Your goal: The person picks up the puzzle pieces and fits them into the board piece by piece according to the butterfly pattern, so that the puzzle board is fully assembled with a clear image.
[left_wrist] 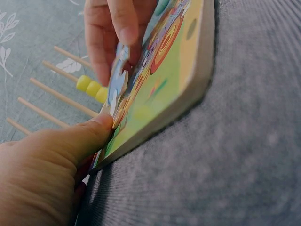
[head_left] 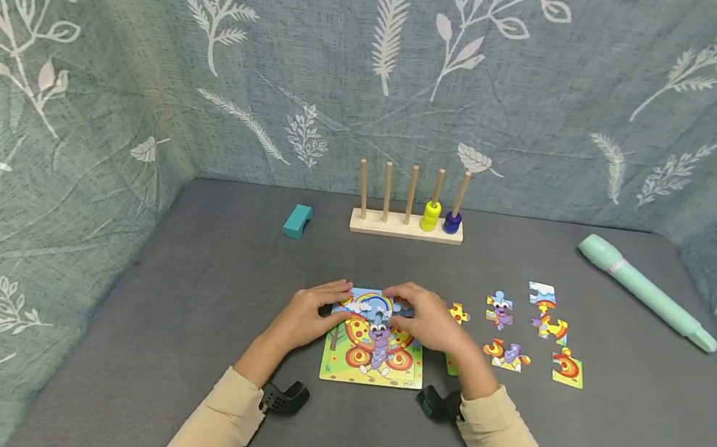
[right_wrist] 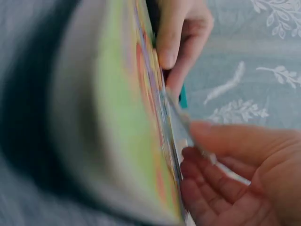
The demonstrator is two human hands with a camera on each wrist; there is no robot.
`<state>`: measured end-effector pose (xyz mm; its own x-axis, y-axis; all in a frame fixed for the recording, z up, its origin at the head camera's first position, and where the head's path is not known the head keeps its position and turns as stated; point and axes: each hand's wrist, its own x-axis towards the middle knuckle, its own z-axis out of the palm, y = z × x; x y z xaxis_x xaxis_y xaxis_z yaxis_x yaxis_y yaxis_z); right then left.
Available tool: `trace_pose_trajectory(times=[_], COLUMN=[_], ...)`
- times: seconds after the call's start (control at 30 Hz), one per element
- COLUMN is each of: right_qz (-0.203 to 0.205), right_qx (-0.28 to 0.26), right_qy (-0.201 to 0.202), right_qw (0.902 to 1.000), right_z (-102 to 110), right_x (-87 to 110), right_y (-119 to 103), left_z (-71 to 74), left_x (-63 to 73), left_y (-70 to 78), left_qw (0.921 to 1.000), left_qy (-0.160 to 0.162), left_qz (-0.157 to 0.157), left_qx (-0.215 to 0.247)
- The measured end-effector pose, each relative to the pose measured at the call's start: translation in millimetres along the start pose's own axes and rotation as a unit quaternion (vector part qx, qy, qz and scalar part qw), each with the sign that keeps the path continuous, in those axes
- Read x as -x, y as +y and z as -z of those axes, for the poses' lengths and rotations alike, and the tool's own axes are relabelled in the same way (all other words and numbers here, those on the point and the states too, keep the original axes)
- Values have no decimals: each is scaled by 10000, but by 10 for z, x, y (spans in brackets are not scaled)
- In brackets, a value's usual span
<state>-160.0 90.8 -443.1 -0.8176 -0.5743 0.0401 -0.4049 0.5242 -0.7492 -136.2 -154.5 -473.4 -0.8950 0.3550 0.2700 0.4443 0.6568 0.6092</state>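
A puzzle board (head_left: 376, 367) with a butterfly picture on a green ground lies in front of me. Over its top edge a blue puzzle piece (left_wrist: 117, 82) with a cloud and rainbow stands tilted up from the surface. My right hand (head_left: 424, 314) pinches its right end between thumb and fingers, as the right wrist view shows. My left hand (head_left: 313, 310) is at the board's upper left, its thumb (left_wrist: 94, 132) on the piece's other end and its fingers behind. Where those left fingertips lie is partly hidden.
Several loose puzzle pieces (head_left: 506, 355) lie right of the board, some partly covered by my right arm. Behind stands a wooden peg rack (head_left: 397, 229) with yellow and blue beads. A teal block (head_left: 297, 221) is at back left, a mint-green marker-shaped case (head_left: 649, 293) at right.
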Motion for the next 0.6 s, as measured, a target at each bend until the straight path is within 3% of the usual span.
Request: trace_pose_trajectory(times=[0.37,0.6], right_qz=[115,127], right_qx=[500,541], right_qy=[69,186], right_qw=[9987,9983], right_z=[-110,-137], right_x=[-24,-16], right_y=[19,23], left_z=[-3,-1], left_x=[0,-6], left_y=[-2,-3], left_qw=[10000,10000], left_qy=[39,38], left_qz=[0,-22], left_qx=[-10,-18])
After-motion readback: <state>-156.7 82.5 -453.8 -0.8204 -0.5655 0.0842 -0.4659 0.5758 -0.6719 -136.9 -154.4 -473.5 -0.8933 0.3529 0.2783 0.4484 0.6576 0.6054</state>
